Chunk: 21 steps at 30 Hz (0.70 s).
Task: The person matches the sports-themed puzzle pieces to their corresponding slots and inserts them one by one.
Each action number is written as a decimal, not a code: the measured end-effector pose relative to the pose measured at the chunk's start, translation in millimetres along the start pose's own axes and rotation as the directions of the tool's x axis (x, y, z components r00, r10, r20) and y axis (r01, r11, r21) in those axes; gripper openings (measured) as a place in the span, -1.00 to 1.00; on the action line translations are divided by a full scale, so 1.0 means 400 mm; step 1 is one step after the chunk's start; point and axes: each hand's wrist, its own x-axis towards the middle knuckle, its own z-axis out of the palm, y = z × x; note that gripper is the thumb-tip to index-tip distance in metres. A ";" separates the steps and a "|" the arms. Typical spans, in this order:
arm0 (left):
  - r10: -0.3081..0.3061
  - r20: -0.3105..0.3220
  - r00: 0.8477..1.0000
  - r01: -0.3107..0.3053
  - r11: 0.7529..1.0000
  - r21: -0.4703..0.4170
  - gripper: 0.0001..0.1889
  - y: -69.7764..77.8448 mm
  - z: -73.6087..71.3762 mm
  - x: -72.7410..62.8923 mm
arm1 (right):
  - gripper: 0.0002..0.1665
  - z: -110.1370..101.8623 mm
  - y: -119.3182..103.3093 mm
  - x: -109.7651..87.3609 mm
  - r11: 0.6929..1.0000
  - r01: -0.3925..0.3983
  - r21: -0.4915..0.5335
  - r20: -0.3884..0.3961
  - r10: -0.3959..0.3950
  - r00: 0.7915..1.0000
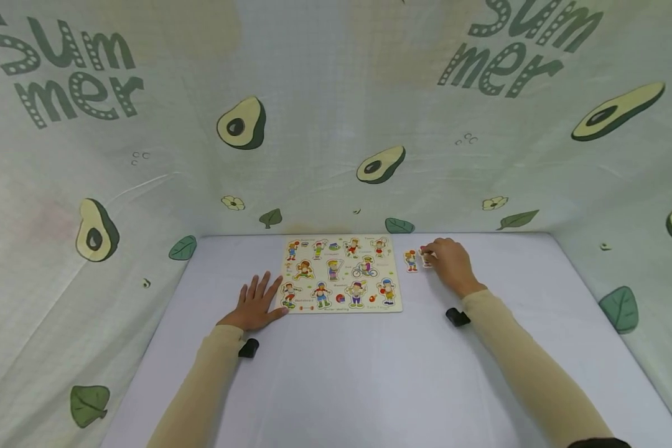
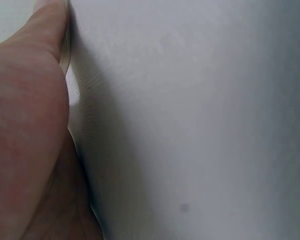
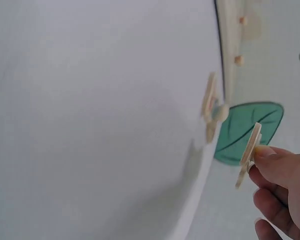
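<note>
A wooden knob puzzle board (image 1: 341, 309) with several colourful sports figures lies flat at the back of the table. My left hand (image 1: 253, 308) rests with fingers spread at the board's left edge, fingertip and thumb touching it. Right of the board, my right hand (image 1: 452, 264) pinches a puzzle piece (image 3: 249, 150) between thumb and fingers. In the right wrist view this piece is seen edge-on, raised off the table. A second puzzle piece (image 1: 411, 261), a figure with a red ball, lies between board and right hand; its round knob shows in the right wrist view.
The white table (image 1: 358, 386) ends at the back against a hanging cloth (image 1: 313, 180) printed with avocados and leaves. The cloth also rises along both sides. Black wrist cameras (image 1: 249, 348) sit on both wrists. The left wrist view shows mostly tabletop and part of the hand.
</note>
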 end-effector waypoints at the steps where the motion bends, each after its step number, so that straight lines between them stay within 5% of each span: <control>1: 0.001 0.001 1.000 -0.001 1.000 0.004 -0.03 0.000 0.000 0.000 | -0.85 -0.004 -0.010 0.000 1.000 0.006 0.010 -0.008 -0.006 1.000; 21: 0.010 -0.016 1.000 -0.009 1.000 0.024 -0.03 -0.010 0.009 0.003 | -0.86 -0.008 -0.207 0.057 0.979 0.189 0.076 -0.063 -0.184 0.981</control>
